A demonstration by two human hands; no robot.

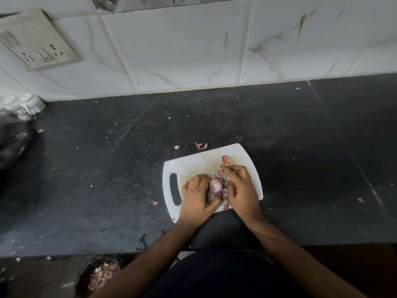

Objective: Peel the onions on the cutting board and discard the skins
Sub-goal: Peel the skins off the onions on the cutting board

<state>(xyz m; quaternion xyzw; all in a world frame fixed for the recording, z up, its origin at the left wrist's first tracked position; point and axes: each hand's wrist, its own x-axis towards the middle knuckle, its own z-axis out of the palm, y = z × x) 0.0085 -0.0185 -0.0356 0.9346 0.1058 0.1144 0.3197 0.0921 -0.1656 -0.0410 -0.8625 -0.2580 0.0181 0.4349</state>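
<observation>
Gripping a small purple onion [215, 186], left hand [198, 196] has fingers [200, 179] curled round it, over the white cutting board [193, 164]. Right hand [241, 188] just beside it, fingers pinching a strip of loose skin [224, 178] at the onion's top. More skin pieces lie on the board under and between the hands; one bigger piece [227, 160] at the board's far side. Board sits on the black tabletop [107, 168]; stray skin scrap [201, 145] just beyond its far edge. Bin with skins [101, 274] below the tabletop edge, left of the board.
</observation>
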